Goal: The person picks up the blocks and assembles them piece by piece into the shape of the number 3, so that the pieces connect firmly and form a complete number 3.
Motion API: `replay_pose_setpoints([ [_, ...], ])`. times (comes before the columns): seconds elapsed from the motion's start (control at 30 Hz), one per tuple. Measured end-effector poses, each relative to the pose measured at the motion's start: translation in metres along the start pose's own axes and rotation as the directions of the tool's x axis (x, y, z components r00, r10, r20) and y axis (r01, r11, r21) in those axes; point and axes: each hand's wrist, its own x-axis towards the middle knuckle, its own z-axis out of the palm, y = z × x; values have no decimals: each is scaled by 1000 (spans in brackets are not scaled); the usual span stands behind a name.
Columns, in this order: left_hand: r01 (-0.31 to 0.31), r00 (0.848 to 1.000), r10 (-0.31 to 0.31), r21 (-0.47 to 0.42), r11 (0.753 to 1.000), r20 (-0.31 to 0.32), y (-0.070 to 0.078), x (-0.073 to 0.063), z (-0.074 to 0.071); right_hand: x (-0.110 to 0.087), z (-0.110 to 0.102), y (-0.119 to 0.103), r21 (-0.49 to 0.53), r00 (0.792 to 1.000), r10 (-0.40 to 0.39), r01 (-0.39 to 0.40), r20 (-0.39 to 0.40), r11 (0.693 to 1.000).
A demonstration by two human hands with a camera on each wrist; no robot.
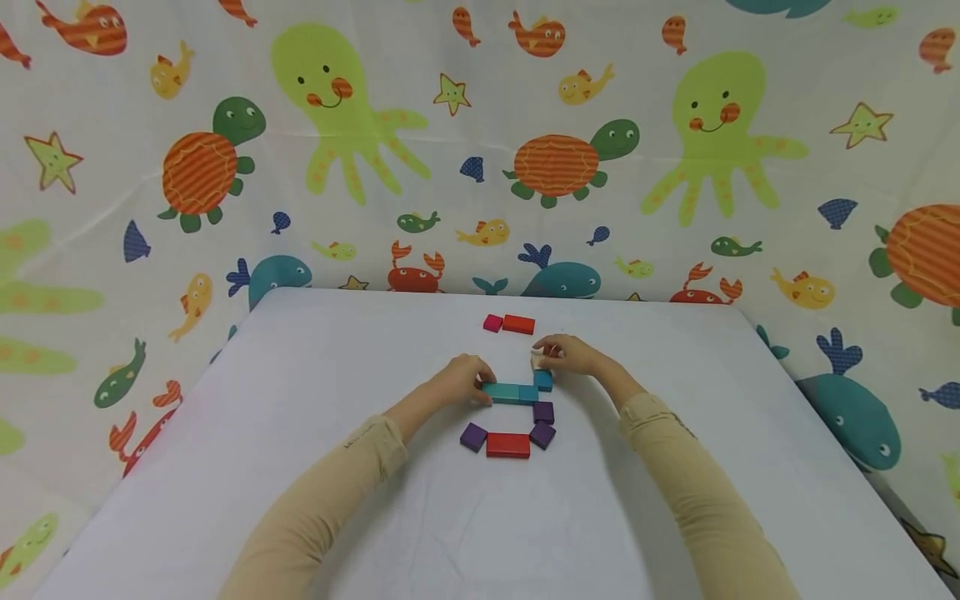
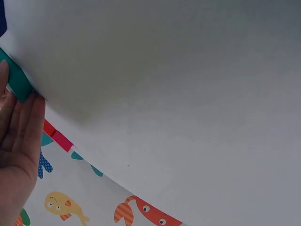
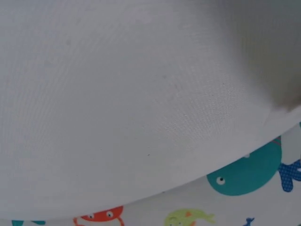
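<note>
My left hand (image 1: 461, 379) holds the left end of a long teal block (image 1: 500, 392) between thumb and fingers. In the left wrist view, the teal block (image 2: 19, 84) sits at the fingertips. A shorter blue block (image 1: 528, 394) continues the row on its right. Above that row's right end lies another blue block (image 1: 543, 381). Just behind it, my right hand (image 1: 572, 354) pinches a small cream-coloured block (image 1: 536, 360), partly hidden by the fingers. In the right wrist view only a blurred bit of the hand (image 3: 292, 101) shows at the right edge.
Nearer me, purple blocks (image 1: 543, 412) run down to a long red block (image 1: 507, 445), with another purple block (image 1: 473, 437) at its left. Farther back lie a red block (image 1: 518, 324) and a pink block (image 1: 492, 322). A sea-animal curtain (image 1: 480, 167) hangs behind the white table (image 1: 360, 333).
</note>
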Motion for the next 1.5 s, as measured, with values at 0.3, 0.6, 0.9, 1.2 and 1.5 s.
replay_pose_setpoints([
  [0.3,6,1000,-6,12,1000,-5,-1,1,0,3,-1,-2,8,999,31,-31,-15,999],
  [0.6,10,999,-10,6,1000,-32,2,3,-2,3,-4,-1,-5,998,42,-42,-38,999],
  [0.9,19,999,-20,-7,1000,-33,0,5,1,2,-5,2,15,999,29,-28,-36,999],
  [1.2,33,998,-34,-24,999,-59,-2,7,-4,1,-3,-3,23,995,-2,5,-99,1000],
  [1.5,-6,985,3,-17,1000,-170,-2,23,-14,11,-2,-3,-50,974,31,-43,-227,998],
])
